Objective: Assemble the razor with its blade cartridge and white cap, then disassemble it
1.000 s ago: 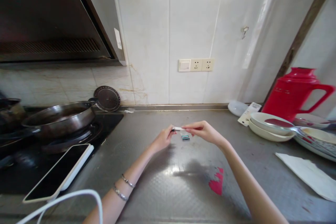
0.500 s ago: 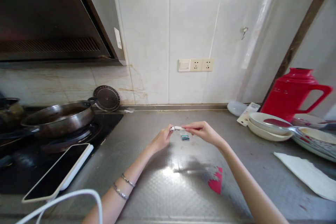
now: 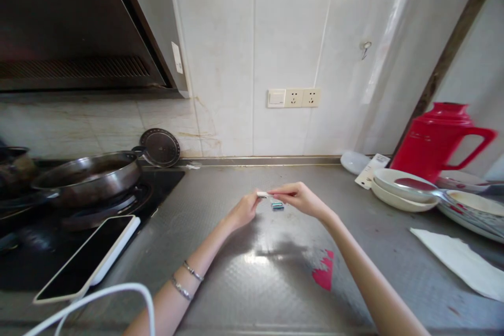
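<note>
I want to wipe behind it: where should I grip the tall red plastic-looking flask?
Probably by its curved red handle, coming from the right and above the dishes: the open loop juts out to that side of the standing flask, while white rounded dishes crowd its front.

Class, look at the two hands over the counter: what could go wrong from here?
1. The left hand and right hand pinch a small white object in a fingertip grip, so it might slip onto the counter.
2. A small teal item lies close by; a drop or stray finger could knock it away.
3. The white cable loops near the left forearm, which might snag it.
</note>
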`<act>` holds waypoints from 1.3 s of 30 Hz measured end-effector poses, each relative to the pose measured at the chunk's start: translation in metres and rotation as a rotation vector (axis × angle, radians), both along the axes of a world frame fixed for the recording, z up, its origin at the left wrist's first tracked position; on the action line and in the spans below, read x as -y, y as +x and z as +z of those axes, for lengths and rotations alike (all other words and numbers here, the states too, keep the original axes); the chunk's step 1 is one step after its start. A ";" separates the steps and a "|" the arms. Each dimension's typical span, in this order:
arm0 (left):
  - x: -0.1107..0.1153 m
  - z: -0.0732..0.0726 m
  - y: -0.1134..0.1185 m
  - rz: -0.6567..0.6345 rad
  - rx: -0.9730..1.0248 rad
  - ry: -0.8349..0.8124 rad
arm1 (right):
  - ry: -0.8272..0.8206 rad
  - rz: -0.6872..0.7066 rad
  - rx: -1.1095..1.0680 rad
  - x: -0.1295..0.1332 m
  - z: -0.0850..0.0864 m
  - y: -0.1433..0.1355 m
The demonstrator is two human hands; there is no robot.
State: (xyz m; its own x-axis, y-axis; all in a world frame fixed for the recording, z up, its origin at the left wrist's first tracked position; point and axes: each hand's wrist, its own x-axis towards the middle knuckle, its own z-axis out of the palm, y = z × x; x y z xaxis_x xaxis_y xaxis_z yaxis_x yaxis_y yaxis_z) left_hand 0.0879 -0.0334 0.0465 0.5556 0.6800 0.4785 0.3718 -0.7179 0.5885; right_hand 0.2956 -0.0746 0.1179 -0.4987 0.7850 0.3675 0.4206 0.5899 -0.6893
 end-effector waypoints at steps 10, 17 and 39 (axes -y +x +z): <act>-0.004 -0.002 -0.003 0.030 0.021 -0.013 | 0.061 -0.022 0.063 0.005 0.003 -0.004; -0.027 -0.010 -0.010 0.072 0.455 -0.287 | 0.068 -0.186 -0.289 0.008 0.007 -0.005; -0.018 0.007 -0.010 0.169 0.735 -0.458 | -0.062 -0.679 0.563 -0.023 -0.061 -0.063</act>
